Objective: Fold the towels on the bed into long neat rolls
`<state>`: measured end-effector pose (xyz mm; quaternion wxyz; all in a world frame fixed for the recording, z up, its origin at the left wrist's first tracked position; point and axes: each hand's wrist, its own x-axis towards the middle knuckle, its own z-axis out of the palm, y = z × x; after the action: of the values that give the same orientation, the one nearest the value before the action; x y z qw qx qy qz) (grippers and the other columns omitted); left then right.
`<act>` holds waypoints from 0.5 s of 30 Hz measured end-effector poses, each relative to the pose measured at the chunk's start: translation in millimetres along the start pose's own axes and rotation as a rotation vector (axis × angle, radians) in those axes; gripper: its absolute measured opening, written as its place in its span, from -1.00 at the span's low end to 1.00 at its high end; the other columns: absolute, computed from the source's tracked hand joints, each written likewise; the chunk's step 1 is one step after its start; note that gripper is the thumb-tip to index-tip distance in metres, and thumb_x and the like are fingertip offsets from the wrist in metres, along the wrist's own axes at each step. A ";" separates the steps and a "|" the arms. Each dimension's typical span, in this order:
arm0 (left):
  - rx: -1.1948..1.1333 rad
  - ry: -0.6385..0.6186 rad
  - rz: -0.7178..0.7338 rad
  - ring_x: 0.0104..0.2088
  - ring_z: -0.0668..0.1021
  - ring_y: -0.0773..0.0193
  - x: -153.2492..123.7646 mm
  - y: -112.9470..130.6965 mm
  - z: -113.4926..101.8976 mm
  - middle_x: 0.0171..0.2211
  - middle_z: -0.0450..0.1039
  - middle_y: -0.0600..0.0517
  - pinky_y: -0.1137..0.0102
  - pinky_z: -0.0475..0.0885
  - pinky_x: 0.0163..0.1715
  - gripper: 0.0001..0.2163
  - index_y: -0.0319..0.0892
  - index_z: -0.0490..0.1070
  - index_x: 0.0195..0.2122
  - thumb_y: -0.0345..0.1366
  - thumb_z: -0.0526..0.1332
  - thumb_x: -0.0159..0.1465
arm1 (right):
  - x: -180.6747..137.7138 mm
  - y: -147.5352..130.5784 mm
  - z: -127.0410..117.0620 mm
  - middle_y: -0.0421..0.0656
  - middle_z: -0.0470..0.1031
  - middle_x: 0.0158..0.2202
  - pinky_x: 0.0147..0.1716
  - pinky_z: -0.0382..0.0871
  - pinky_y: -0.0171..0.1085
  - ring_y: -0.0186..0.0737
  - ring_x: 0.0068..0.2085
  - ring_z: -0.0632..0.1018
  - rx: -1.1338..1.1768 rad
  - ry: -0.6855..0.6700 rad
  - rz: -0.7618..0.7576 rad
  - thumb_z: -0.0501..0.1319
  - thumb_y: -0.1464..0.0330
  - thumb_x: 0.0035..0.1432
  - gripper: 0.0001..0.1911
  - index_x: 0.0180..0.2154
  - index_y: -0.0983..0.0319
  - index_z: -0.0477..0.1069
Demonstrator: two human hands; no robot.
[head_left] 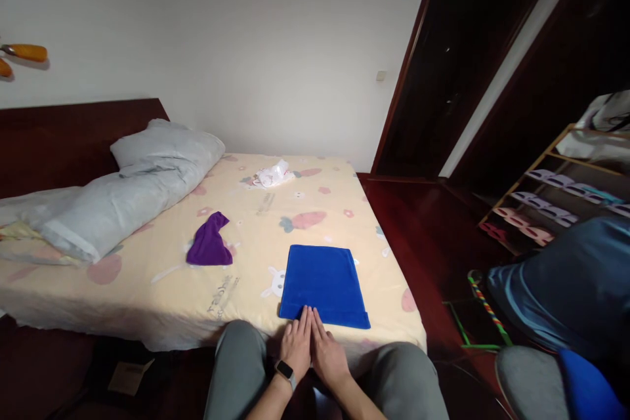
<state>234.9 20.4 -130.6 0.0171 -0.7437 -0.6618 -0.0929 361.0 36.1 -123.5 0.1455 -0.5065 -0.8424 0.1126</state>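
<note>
A blue cloth [322, 279] lies spread out flat near the front edge of the bed, and a narrow strip along its near side looks folded over. My left hand [296, 340], with a watch [285, 371] on its wrist, reaches the near edge of the cloth with straight fingers. Close beside it, my right hand [328, 351] also has its fingers stretched out, the tips touching the same edge. The two hands meet at the fingertips and neither grips anything. Left of the blue cloth rests a crumpled purple cloth [209, 243].
A patterned sheet [260, 230] covers the bed. Farther back lies a crumpled white cloth [273, 174], and a grey quilt [132, 190] is bunched at the left. On the right stand a shoe rack [541, 161] and a blue-covered object [571, 282].
</note>
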 end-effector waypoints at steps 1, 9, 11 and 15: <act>0.026 -0.035 -0.016 0.15 0.51 -0.02 1.4 -2.1 -0.7 0.44 0.06 -0.08 0.13 0.48 0.11 -0.26 -0.09 -0.01 0.46 -0.57 0.01 0.23 | 2.6 -4.2 7.0 -0.13 0.06 0.43 -0.31 0.63 -0.14 0.01 -0.14 0.64 -0.042 -0.004 0.023 0.03 0.67 0.05 -0.02 0.45 0.02 -0.09; 0.124 -0.172 -0.197 -0.25 0.66 0.18 -2.0 -17.4 -2.6 0.49 -0.18 -0.23 0.36 0.58 -0.30 -0.16 -0.11 -0.07 0.47 -0.58 0.13 0.15 | 0.2 7.4 17.9 -0.17 -0.05 0.46 -0.45 0.61 -0.22 -0.06 -0.17 0.63 -0.202 -0.029 0.127 0.02 0.70 0.04 0.03 0.45 -0.04 -0.18; 0.127 -0.183 -0.210 -0.29 0.66 0.21 -2.9 -20.1 -2.7 0.49 -0.22 -0.21 0.39 0.57 -0.36 -0.14 -0.08 -0.10 0.47 -0.58 0.14 0.14 | -2.0 18.6 9.8 -0.13 -0.05 0.46 -0.44 0.61 -0.24 -0.06 -0.15 0.63 -0.229 -0.036 0.142 0.02 0.69 0.05 0.01 0.45 -0.01 -0.15; 0.040 -0.197 -0.192 -0.26 0.66 0.17 -3.3 -30.3 -7.4 0.50 -0.26 -0.17 0.36 0.58 -0.36 -0.09 -0.05 -0.20 0.49 -0.58 0.12 0.11 | -14.8 56.2 -11.7 -0.10 -0.04 0.45 -0.46 0.60 -0.22 -0.12 -0.25 0.64 -0.338 -0.065 0.127 0.01 0.68 0.03 -0.02 0.44 0.01 -0.06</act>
<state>203.7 19.8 -126.9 -0.0420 -0.6818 -0.7303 -0.0074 417.9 49.4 -133.5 0.0235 -0.5720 -0.8199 -0.0055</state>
